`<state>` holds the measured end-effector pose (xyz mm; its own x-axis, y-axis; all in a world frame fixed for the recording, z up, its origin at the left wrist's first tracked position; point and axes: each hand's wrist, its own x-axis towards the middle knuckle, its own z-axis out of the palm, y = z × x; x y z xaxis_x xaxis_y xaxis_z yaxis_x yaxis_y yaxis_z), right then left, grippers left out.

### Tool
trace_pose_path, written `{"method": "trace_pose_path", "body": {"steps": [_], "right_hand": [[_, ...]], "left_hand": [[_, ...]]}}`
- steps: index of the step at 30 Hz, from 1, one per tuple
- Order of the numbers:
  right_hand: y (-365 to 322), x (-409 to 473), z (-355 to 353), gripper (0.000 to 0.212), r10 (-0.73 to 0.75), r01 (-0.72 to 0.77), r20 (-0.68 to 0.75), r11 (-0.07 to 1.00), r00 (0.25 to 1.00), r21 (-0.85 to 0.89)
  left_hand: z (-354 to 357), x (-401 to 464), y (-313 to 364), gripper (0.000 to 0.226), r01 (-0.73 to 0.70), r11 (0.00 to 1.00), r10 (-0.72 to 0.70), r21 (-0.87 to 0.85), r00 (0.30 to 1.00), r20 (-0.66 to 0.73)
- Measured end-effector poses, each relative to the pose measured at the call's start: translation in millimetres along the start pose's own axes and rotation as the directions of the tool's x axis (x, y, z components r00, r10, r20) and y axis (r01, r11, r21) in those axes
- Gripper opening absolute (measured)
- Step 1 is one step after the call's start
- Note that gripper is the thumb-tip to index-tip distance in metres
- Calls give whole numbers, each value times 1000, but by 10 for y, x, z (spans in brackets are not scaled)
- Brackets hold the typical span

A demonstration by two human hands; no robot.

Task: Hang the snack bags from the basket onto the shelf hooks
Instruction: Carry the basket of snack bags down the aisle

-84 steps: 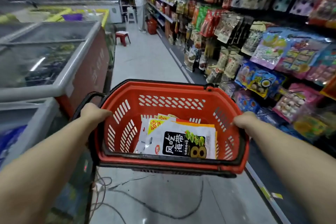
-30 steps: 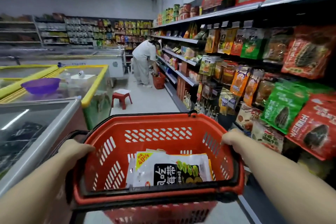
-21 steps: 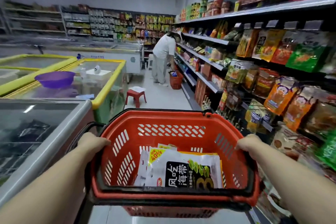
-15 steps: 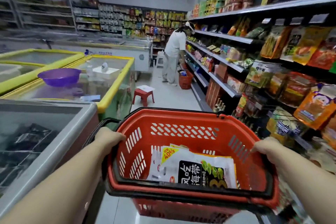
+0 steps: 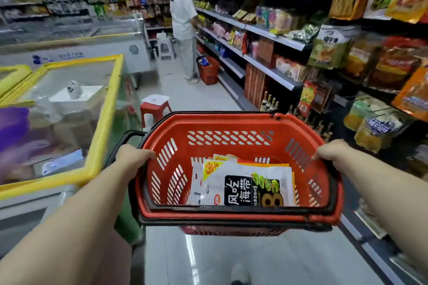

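The red basket (image 5: 231, 127) is carried at waist height between both arms, the left hand (image 5: 134, 157) curled in a grip over its left rim and the right hand (image 5: 331, 152) gripping the right rim. Inside the basket, flat on its floor, lie the snack bags (image 5: 245, 183), a white seaweed pack on top; none has been taken out yet. Half a second ago the person was further back along the aisle; now the freezer (image 5: 102, 109) left of the basket and the shelf (image 5: 273, 74) right of it have slid closer. Hanging packets (image 5: 328, 48) crowd the shelf just right of the basket, so I'd judge they are nearing the hooks. Beyond the basket stand a red stool (image 5: 154, 106) and another shopper (image 5: 183, 21).
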<state>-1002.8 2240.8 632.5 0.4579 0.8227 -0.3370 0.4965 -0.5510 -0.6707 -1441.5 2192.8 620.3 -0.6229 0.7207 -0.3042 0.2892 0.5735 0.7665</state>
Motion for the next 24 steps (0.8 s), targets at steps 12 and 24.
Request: {"method": "trace_pose_path", "body": {"steps": [12,24], "right_hand": [[-1066,2374,839,55,103,-112,82,988,991,110],[-1562,3586,648,33,300,-264,-154,940,941,216]], "left_hand": [[1118,2108,1341,42,20,997,-25,80,998,65],[2679,3765,3206,29,-258,961,219,101,931,292]]}}
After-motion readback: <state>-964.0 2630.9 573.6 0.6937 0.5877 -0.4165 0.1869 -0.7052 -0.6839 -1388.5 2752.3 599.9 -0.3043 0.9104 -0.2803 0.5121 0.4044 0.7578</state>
